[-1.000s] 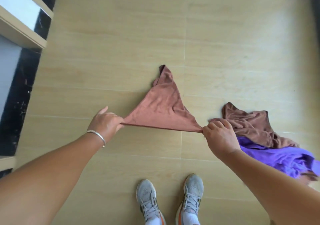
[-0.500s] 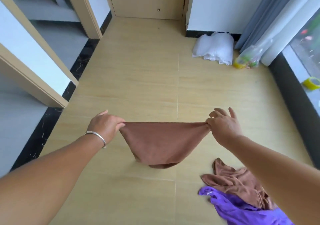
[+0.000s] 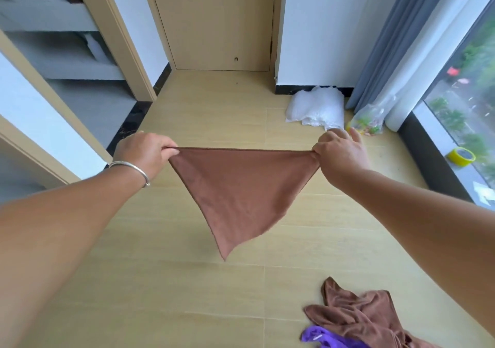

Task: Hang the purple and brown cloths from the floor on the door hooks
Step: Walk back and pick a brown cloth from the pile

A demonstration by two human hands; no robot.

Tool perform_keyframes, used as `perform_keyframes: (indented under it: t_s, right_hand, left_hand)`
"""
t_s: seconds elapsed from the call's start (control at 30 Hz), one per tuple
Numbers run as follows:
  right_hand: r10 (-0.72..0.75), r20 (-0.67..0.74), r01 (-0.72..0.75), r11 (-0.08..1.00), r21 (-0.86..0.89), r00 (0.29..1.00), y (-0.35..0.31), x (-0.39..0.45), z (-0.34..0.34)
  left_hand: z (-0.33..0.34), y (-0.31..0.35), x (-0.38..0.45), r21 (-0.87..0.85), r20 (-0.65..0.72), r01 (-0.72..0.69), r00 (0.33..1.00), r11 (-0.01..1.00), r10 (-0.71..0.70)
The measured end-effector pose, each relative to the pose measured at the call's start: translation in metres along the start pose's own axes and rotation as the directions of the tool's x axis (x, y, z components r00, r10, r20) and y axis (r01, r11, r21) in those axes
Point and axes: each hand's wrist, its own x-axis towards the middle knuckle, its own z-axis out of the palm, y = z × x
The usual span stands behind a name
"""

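Brown cloth (image 3: 241, 195) hangs off the floor between my hands, sagging to a point, so it looks light, soft and limp; I judge the top corners the best hold. Left hand (image 3: 146, 153) and right hand (image 3: 340, 152) are stretched forward, wide apart, each pinched shut on a corner.

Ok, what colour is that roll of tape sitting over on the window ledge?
Yellow. The roll of tape shows on the window ledge at the right of the head view.
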Motion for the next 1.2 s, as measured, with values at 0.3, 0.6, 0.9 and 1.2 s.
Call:
perform_keyframes:
  t_s: [0.3,0.6,0.9,1.2]
  right_hand:
    - [-0.127,0.099,0.116,0.987,0.107,0.987,-0.018,-0.125,0.055]
    - [-0.229,0.328,0.159,0.961,0.228,0.916,-0.084,-0.299,0.166]
    - [-0.259,0.384,0.161,0.950,0.269,0.886,-0.139,-0.435,0.280]
    - [-0.039,0.552,-0.184,0.921,0.343,0.833,-0.152,-0.414,0.363]
  left_hand:
    - [0.026,-0.001,-0.146,-0.099,0.075,-0.185,0.978,0.978,0.192]
    - [0.140,-0.023,-0.325,-0.234,0.383,-0.226,0.873,0.946,0.303]
    - [0.243,-0.039,-0.459,-0.277,0.611,-0.111,0.746,0.954,0.264]
    - [0.352,-0.051,-0.466,-0.265,0.645,0.328,0.759,0.907,-0.086]
